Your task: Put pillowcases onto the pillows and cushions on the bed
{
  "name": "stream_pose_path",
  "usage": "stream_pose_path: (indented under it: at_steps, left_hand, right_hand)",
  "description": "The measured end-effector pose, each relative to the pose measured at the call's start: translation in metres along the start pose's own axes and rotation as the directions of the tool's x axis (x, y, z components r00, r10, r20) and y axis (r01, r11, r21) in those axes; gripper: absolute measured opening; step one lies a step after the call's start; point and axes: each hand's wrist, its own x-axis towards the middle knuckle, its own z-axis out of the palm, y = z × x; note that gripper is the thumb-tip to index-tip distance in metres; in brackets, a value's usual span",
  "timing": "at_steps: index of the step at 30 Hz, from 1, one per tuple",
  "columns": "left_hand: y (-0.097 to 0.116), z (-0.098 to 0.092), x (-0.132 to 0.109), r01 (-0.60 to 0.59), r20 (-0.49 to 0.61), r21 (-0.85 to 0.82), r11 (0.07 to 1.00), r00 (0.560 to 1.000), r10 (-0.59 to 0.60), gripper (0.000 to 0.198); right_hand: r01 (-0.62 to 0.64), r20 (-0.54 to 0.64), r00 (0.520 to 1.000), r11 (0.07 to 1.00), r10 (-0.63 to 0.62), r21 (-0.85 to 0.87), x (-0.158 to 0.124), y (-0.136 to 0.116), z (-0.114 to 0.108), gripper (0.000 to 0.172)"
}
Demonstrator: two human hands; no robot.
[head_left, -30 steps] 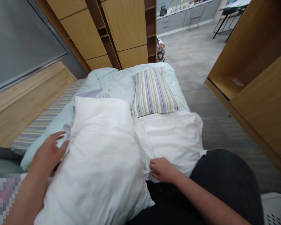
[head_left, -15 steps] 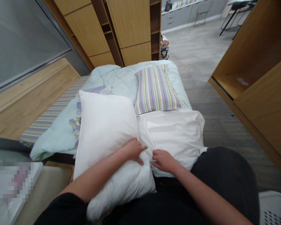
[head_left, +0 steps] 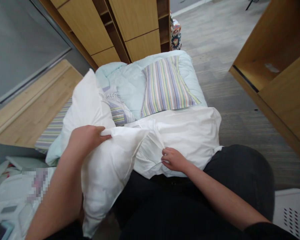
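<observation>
Across the quilt [head_left: 125,78], the left hand [head_left: 86,140] pinched a white pillow [head_left: 100,166] by its edge, which could slip free; the right hand [head_left: 173,159] gripped white cloth [head_left: 187,133].

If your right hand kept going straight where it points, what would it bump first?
The right hand already touches the white pillowcase under it, so that cloth comes first; next, probably the white pillow the left hand holds, though depth is unclear.

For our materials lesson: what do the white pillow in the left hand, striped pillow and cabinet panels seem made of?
White pillow: soft woven cloth, probably cotton, creased. Striped pillow: similar cloth, printed or woven stripes. Cabinet panels: wood veneer or laminate, straight grain, satin sheen.
</observation>
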Motion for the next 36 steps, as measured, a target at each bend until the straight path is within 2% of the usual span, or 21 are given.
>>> stream_pose_path:
  at_steps: [2,5,8,10,12,14,16,20,22,24,26,28,30,32,34,36]
  left_hand:
    - [0.01,0.021,0.003,-0.058,0.073,-0.025,0.998,0.996,0.059,0.051]
    - [0.044,0.077,0.015,-0.174,0.144,-0.216,0.961,0.968,0.207,0.044]
    - [0.082,0.127,0.031,-0.226,0.167,-0.343,0.912,0.94,0.296,0.041]
    - [0.102,0.146,0.04,-0.238,0.183,-0.426,0.873,0.922,0.341,0.043]
    - [0.119,0.153,0.048,-0.276,0.197,-0.503,0.819,0.886,0.42,0.042]
    - [0.131,0.155,0.055,-0.332,0.195,-0.54,0.773,0.844,0.499,0.037]
    - [0.14,0.155,0.062,-0.351,0.183,-0.544,0.763,0.837,0.516,0.033]
    - [0.142,0.148,0.084,-0.281,0.14,-0.505,0.816,0.906,0.399,0.021]
    - [0.137,0.139,0.097,-0.215,0.085,-0.464,0.859,0.955,0.284,0.019]
    - [0.131,0.13,0.106,-0.09,-0.006,-0.4,0.912,0.995,0.096,0.031]
    - [0.13,0.125,0.11,0.054,-0.102,-0.347,0.936,0.99,-0.095,0.041]
    - [0.136,0.125,0.112,0.131,-0.133,-0.318,0.939,0.974,-0.181,0.045]
    - [0.147,0.127,0.111,0.087,-0.097,-0.296,0.951,0.988,-0.12,0.044]
    - [0.157,0.123,0.105,-0.058,-0.079,-0.312,0.948,0.996,0.035,0.039]
    - [0.157,0.108,0.089,-0.228,-0.138,-0.4,0.888,0.972,0.188,0.045]
    - [0.143,0.085,0.06,-0.325,-0.235,-0.546,0.772,0.944,0.231,0.056]
  right_hand:
    - [0.002,-0.047,0.999,1.0,-0.002,-0.012,0.0,0.0,-0.006,0.019]
    - [-0.045,-0.112,0.993,0.999,0.043,-0.017,-0.003,0.002,-0.011,0.022]
    - [-0.076,-0.135,0.988,0.997,0.078,0.019,-0.009,0.005,-0.01,0.024]
    - [-0.073,-0.126,0.989,0.997,0.077,0.038,-0.012,0.006,-0.006,0.024]
    - [-0.069,-0.122,0.99,0.997,0.074,0.042,-0.015,0.006,-0.003,0.024]
    - [-0.06,-0.124,0.99,0.997,0.064,0.041,-0.016,0.005,-0.002,0.024]
    - [-0.037,-0.131,0.991,0.998,0.042,0.044,-0.013,0.001,-0.003,0.024]
    - [0.06,-0.123,0.991,0.997,-0.055,0.041,-0.003,-0.015,-0.006,0.024]
    - [0.111,-0.097,0.989,0.993,-0.108,0.036,-0.003,-0.026,-0.005,0.023]
    - [0.132,-0.066,0.989,0.991,-0.129,0.036,-0.005,-0.035,-0.001,0.022]
    - [0.104,-0.035,0.994,0.994,-0.103,0.027,-0.009,-0.04,0.004,0.023]
    - [0.064,0.006,0.998,0.998,-0.064,-0.006,-0.01,-0.042,0.005,0.024]
    - [0.065,0.075,0.995,0.996,-0.06,-0.065,-0.008,-0.043,0.002,0.022]
    - [0.099,0.178,0.981,0.988,-0.077,-0.116,-0.003,-0.046,-0.003,0.021]
    - [0.11,0.271,0.96,0.984,-0.069,-0.138,0.0,-0.05,-0.008,0.02]
    - [0.084,0.327,0.944,0.986,-0.032,-0.147,-0.002,-0.054,-0.009,0.018]
